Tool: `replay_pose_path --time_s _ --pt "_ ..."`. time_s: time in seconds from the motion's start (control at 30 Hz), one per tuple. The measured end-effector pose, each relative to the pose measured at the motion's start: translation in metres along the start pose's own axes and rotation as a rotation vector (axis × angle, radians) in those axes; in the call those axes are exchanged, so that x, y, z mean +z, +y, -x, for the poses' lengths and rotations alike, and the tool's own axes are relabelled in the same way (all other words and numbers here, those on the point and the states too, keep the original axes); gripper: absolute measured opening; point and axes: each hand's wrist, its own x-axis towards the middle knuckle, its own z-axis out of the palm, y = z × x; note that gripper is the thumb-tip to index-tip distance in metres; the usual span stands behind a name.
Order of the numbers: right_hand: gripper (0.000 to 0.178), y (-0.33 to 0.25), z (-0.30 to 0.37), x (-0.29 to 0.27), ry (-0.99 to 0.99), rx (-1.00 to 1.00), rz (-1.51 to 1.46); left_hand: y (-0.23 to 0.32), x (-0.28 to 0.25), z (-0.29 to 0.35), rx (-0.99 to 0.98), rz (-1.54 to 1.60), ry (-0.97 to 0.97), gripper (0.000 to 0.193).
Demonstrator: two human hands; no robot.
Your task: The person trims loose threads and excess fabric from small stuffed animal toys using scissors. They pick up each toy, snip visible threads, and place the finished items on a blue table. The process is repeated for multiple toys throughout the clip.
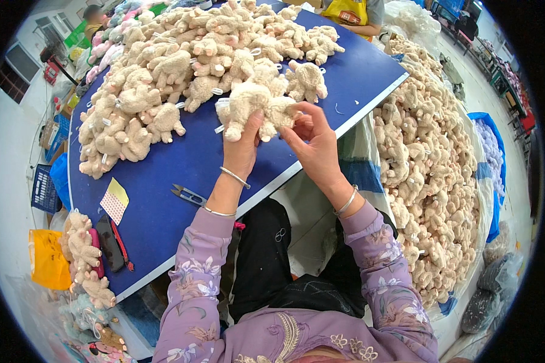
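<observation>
Above the near edge of the blue table, I hold a cream plush toy (251, 107) between both hands. My left hand (243, 145) grips its body from below, thumb laid on the fleece. At the toy's right end, my right hand (312, 138) pinches a part of it between thumb and fingers. White fabric tags stick out at the toy's left side. Just beyond it lies another plush toy (307, 81). A big heap of the same plush toys (169, 66) covers the far part of the table. Thread snips (189, 195) rest left of my left forearm.
The blue table (157, 212) has a pale edge. On its left are a sticker sheet (114, 201), a phone (109, 242) and a red cord. A large sack of plush toys (433, 181) stands at right. Across the table is a person in a yellow apron (348, 12).
</observation>
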Motion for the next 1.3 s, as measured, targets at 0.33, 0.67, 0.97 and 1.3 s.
replay_pose_path --time_s 0.33,0.67,0.97,1.3 --pt "0.011 0.004 0.0 -0.017 -0.28 -0.153 0.244 0.002 -0.018 -0.013 -0.017 0.075 0.19 0.025" --pt "0.034 -0.007 -0.027 -0.057 -0.12 0.258 -0.041 0.008 -0.018 -0.011 0.01 -0.045 -0.042 0.027" --pt "0.027 0.008 -0.016 -0.039 -0.227 0.345 -0.191 0.004 -0.012 -0.002 -0.451 -0.335 -0.275 0.029" --pt "0.026 0.008 -0.02 -0.049 -0.164 0.383 -0.44 0.018 0.0 0.005 -0.409 -0.143 -0.498 0.023"
